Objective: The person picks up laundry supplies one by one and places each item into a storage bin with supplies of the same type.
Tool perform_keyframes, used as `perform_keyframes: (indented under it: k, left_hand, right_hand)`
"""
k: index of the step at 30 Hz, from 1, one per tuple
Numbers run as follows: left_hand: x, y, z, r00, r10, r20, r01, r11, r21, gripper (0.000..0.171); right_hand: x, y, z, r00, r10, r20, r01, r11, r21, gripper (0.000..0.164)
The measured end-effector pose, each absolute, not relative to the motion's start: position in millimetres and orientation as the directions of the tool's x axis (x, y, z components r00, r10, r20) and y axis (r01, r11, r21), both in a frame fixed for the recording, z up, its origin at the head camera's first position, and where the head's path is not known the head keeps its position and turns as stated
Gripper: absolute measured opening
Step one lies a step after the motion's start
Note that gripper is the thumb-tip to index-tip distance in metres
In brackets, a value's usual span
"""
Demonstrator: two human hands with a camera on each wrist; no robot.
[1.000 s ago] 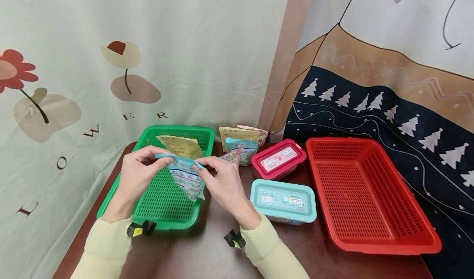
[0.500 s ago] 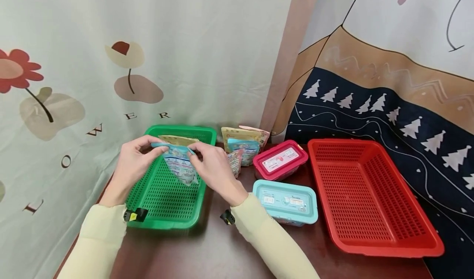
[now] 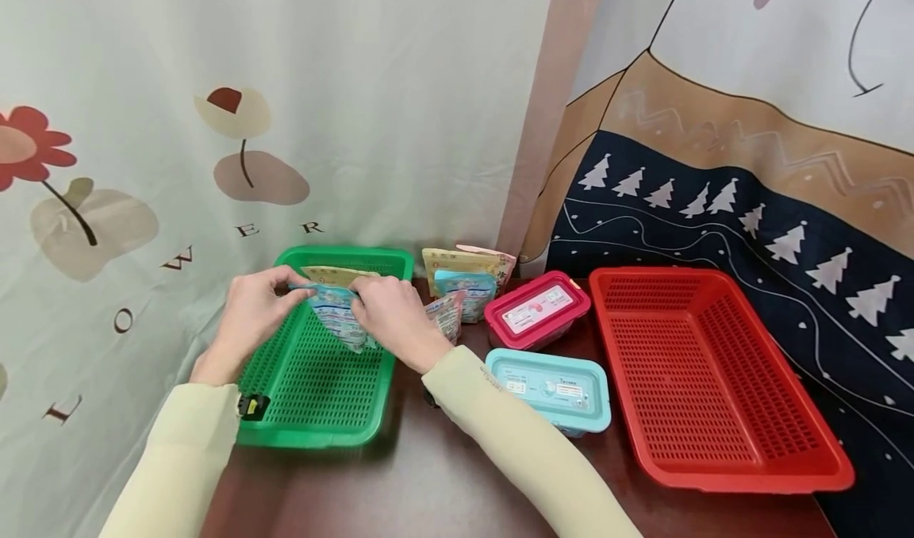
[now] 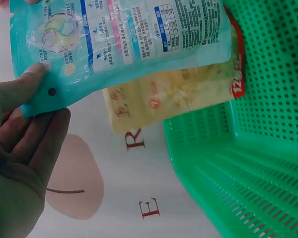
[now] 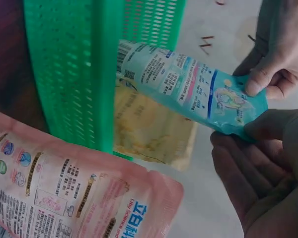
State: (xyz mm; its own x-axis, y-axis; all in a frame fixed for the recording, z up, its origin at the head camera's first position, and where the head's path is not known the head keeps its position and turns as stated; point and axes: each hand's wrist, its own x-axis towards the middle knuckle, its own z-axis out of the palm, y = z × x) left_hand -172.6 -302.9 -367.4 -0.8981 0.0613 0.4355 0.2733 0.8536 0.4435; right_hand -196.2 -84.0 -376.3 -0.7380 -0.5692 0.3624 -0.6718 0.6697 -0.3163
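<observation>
Left grip, right grip pinch top corners of glossy blue pouch; perforated green plastic basket below.

Left forearm reaches forward, sleeved pale yellow to wrist. Right forearm, same sleeve, slants forward and leftward. Left hand pinches, thumb opposing fingers. Right hand pinches likewise. Hands near each other, apart.

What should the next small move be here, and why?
I'd probably lower the held blue pouch into the green basket, in front of the yellow pouch: the left hand and right hand pinch its top edge, and its lower end hangs inside the basket.
</observation>
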Motion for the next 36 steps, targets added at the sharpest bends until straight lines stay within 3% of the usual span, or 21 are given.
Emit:
perform_keyframes:
  k: [7,15,24,31,36]
  left_hand:
    - [-181.5,-309.2,-372.3,-0.911,0.137,0.390,0.289,0.885,0.364,0.005]
    - [-194.5,-312.2,-381.8,-0.913,0.182,0.365,0.297,0.911,0.287,0.006]
    - [-204.3,-310.2,-393.2,-0.919,0.210,0.335,0.308,0.910,0.276,0.008]
    - [-207.9,-307.2,-395.5,-0.950,0.178,0.257,0.254,0.919,0.302,0.007]
    - [-204.4,-305.3,-393.7,-0.943,0.208,0.260,0.284,0.910,0.301,0.011]
  right_hand:
    - [-205.4,-93.8,-384.0,-0.743,-0.564,0.361,-0.654,0.726,-0.211,0.032]
    - [-213.2,-98.0,-391.1,-0.743,-0.580,0.334,-0.657,0.728,-0.197,0.043]
    - [-218.1,-101.9,-399.3,-0.758,-0.576,0.307,-0.629,0.769,-0.112,0.050]
    - [-220.0,-103.1,-402.6,-0.775,-0.579,0.253,-0.611,0.788,-0.070,0.041]
    - [-217.2,-102.8,-401.8,-0.787,-0.573,0.228,-0.603,0.792,-0.091,0.019]
